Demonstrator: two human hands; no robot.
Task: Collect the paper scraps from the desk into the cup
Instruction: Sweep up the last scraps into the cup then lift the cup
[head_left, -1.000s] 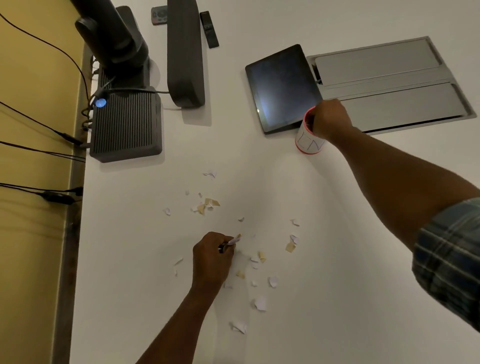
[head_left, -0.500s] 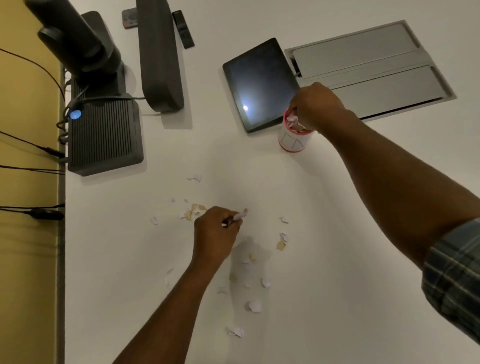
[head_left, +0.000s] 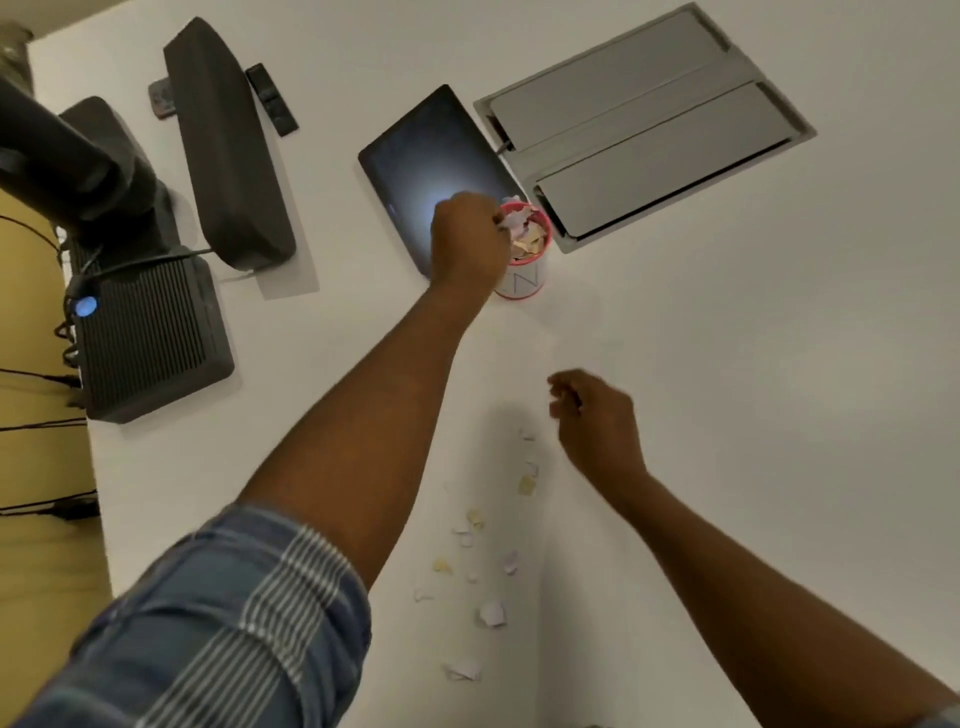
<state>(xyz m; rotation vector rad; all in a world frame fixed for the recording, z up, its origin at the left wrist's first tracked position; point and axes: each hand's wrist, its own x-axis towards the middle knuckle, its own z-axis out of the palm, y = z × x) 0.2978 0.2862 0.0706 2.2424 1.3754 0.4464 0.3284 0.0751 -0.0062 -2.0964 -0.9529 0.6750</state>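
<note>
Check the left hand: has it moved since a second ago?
Yes. The left hand has left the paper scraps and gone up to the cup beside the tablet.

We see a white desk (head_left: 727, 415) strewn with white, pale yellow and faintly lilac paper scraps (head_left: 491, 612). The cup (head_left: 525, 275) is white with a pink rim and thin dark line markings. A blue sleeve (head_left: 223, 623) carries white stripes. The tablet (head_left: 415, 156) is black, the floor panel (head_left: 644, 124) grey, the ribbed box (head_left: 150, 338) dark grey with a blue light (head_left: 85, 306).
</note>
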